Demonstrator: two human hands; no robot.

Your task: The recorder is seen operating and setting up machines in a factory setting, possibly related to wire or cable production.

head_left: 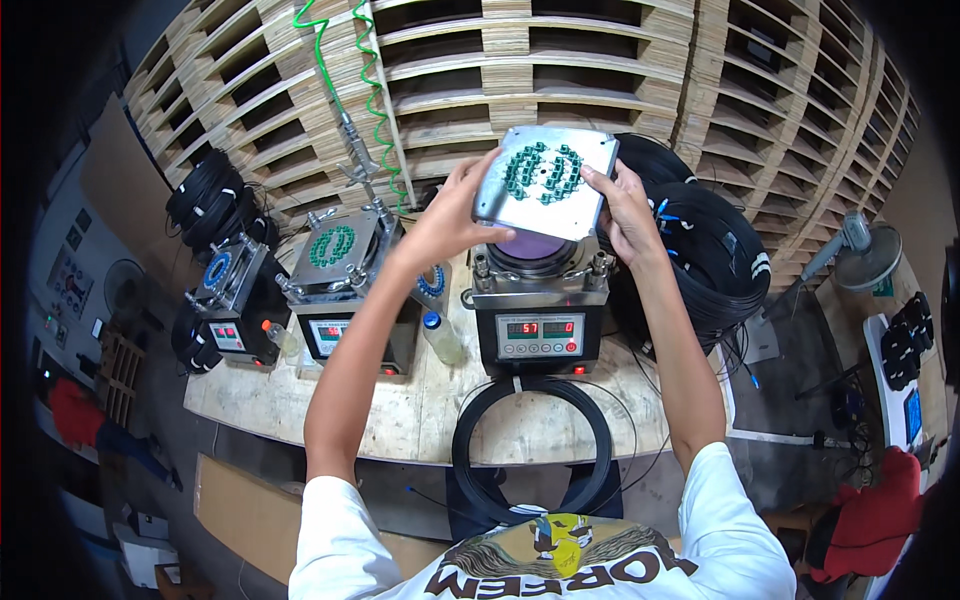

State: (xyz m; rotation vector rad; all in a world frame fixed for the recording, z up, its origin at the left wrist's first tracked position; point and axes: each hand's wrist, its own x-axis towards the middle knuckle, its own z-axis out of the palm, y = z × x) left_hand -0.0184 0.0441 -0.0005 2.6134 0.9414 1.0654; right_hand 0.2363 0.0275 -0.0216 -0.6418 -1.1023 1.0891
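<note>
A square metal polishing fixture plate point(530, 216), tilted, hangs above the middle polishing machine point(540, 350). Rings of small green connectors point(545, 170) are set in its face. My left hand point(455, 210) grips the plate's left edge, thumb at the bottom corner. On the opposite side my right hand point(628, 212) holds the right edge, thumb on the face near the connectors. Below the plate a purple round pad point(530, 247) shows on the machine's top, partly covered by the plate. The machine's red display is lit.
Two similar machines stand left, the nearer with a plate of green connectors point(332, 247), the farther with a blue ring point(217, 270). A blue-capped bottle point(440, 338) is beside the middle machine. Black cable coils point(700, 255) lie right; another coil point(460, 440) hangs over the front edge.
</note>
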